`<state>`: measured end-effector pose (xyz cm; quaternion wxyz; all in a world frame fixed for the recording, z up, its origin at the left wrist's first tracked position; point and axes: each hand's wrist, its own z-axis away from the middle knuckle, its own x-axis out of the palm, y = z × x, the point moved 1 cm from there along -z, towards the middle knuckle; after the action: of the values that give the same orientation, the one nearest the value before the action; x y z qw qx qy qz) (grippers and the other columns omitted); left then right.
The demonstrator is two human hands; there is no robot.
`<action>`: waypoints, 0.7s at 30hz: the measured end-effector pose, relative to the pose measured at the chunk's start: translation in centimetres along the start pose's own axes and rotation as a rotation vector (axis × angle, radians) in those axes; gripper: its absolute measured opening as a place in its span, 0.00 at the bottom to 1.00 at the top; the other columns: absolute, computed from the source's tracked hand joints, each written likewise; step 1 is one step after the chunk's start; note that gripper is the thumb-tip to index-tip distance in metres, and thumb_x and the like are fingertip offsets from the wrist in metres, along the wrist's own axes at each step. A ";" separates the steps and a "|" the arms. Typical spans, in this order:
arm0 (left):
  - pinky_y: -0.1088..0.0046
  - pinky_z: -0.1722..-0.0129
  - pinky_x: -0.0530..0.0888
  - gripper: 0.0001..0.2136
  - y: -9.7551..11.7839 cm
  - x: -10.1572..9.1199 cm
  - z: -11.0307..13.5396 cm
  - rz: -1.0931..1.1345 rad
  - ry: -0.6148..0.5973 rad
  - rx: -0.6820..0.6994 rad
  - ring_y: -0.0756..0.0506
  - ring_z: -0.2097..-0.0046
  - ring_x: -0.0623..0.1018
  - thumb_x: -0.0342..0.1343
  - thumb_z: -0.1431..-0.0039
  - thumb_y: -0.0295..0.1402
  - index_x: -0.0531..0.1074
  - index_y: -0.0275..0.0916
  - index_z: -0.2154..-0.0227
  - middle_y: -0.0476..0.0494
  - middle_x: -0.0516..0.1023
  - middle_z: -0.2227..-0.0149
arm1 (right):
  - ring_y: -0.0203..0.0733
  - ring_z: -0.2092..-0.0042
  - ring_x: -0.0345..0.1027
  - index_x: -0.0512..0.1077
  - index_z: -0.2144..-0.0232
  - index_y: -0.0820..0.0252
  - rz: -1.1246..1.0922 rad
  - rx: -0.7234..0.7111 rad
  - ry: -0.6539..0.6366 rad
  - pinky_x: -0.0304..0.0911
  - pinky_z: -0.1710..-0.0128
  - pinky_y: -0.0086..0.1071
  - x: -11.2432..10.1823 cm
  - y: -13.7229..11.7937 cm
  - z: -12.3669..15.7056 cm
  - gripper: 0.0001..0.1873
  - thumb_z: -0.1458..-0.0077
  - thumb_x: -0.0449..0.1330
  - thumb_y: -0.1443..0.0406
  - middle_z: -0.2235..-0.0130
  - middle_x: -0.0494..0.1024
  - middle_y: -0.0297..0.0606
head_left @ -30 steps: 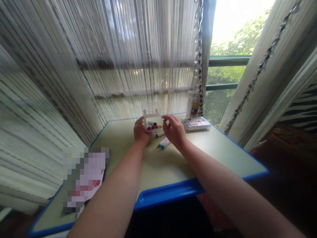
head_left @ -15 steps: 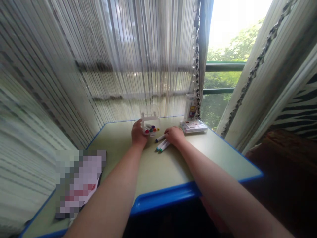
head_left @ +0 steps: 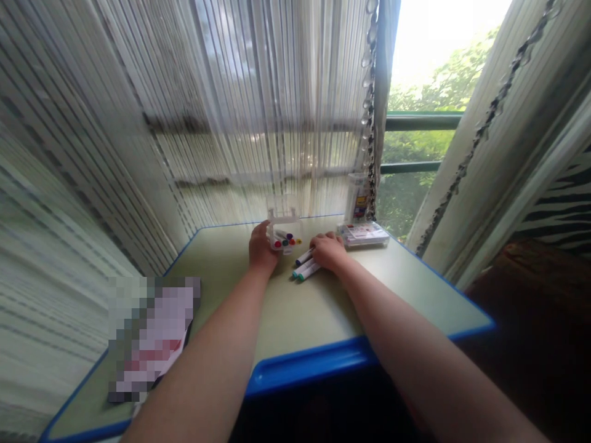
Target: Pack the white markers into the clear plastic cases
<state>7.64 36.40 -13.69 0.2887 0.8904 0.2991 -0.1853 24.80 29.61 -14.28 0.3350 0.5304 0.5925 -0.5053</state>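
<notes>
My left hand (head_left: pixel 264 248) is closed round the left side of a small clear plastic case (head_left: pixel 287 250), whose lid (head_left: pixel 282 209) stands raised at the back. Several markers (head_left: pixel 285 242) with red, purple, orange and yellow ends lie inside it. To the right, my right hand (head_left: pixel 329 251) rests over a few white markers (head_left: pixel 306 269) on the table, its fingers curled at their far ends. One marker has a dark blue end, the others teal and green. My fingertips are partly hidden, but they touch the markers.
Behind my right hand lies a flat clear case (head_left: pixel 367 235) with an upright clear container (head_left: pixel 358 200) at its back. A blurred-out flat object (head_left: pixel 159 332) is at the table's left. The pale table (head_left: pixel 305 320) has a blue rim; string curtains (head_left: pixel 258 98) hang beyond.
The view has shifted slightly. Both hands keep nearly the same places, the left on the clear case and the right at the white markers.
</notes>
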 end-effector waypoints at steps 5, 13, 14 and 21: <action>0.61 0.53 0.73 0.13 -0.2 -0.2 -0.1 0.015 0.030 -0.053 0.38 0.53 0.76 0.55 0.53 0.29 0.70 0.37 0.62 0.36 0.77 0.58 | 0.50 0.49 0.63 0.72 0.59 0.58 -0.059 0.013 0.145 0.52 0.48 0.43 -0.3 -0.1 0.0 0.16 0.47 0.49 0.73 0.54 0.76 0.44; 0.60 0.56 0.74 0.13 -0.6 -0.1 -0.1 0.027 0.040 -0.154 0.37 0.55 0.77 0.55 0.52 0.30 0.69 0.36 0.61 0.35 0.77 0.60 | 0.46 0.58 0.69 0.69 0.58 0.60 -0.328 -0.038 0.423 0.61 0.58 0.36 -1.4 -0.9 0.2 0.12 0.41 0.50 0.64 0.60 0.77 0.43; 0.60 0.56 0.73 0.13 -0.6 0.0 -0.2 0.024 0.037 -0.139 0.37 0.55 0.77 0.55 0.52 0.29 0.69 0.36 0.61 0.34 0.77 0.60 | 0.45 0.59 0.70 0.69 0.60 0.60 -0.347 -0.063 0.442 0.62 0.58 0.36 -1.5 -1.1 0.4 0.11 0.41 0.50 0.63 0.61 0.77 0.43; 0.61 0.54 0.73 0.12 -0.2 -0.3 -0.3 0.015 0.035 -0.071 0.38 0.54 0.76 0.54 0.52 0.29 0.69 0.38 0.62 0.37 0.77 0.60 | 0.41 0.63 0.71 0.70 0.63 0.59 -0.447 -0.197 0.504 0.64 0.62 0.33 -1.3 -1.9 0.9 0.08 0.43 0.54 0.63 0.62 0.76 0.41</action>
<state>7.31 36.60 -13.39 0.3162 0.8849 0.3040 -0.1569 23.08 28.52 -12.83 0.1086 0.4610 0.8039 -0.3598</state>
